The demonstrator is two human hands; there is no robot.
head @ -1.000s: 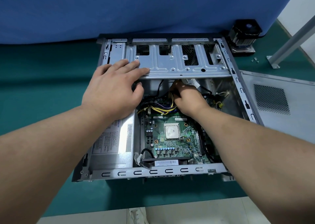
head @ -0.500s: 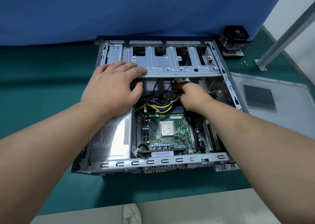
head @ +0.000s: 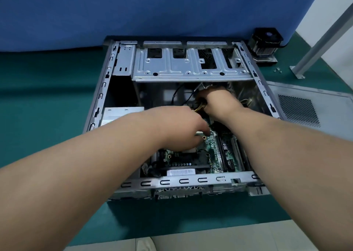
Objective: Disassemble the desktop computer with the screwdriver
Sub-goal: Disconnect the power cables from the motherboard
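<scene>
Teal-green felt covers the tabletop (head: 47,102), and on it an open grey steel desktop computer case (head: 99,98) lies on its side, interior facing up. Nearest the viewer, two bare forearms reach in over the case's slotted front rail (head: 191,181). Just behind that rail sits the green motherboard (head: 215,151) with its barcode sticker. The left hand (head: 181,128) rests low over the middle of the board, fingers curled downward; what they press or pinch is hidden, so its grip cannot be told. It seems to be steadying the board. Slightly farther in, the right hand (head: 219,102) closes around a bundle of yellow and black power cables (head: 200,104), probably to pull their plug free. No screwdriver is visible anywhere, so neither hand holds the tool. Beyond the hands, a perforated silver drive cage (head: 191,65) spans the case. To the right lies the detached grey side panel (head: 305,105) with a mesh vent. Farthest back, a black cooler fan (head: 266,41) sits beside small loose screws (head: 278,70), against a blue cloth backdrop (head: 133,8).
</scene>
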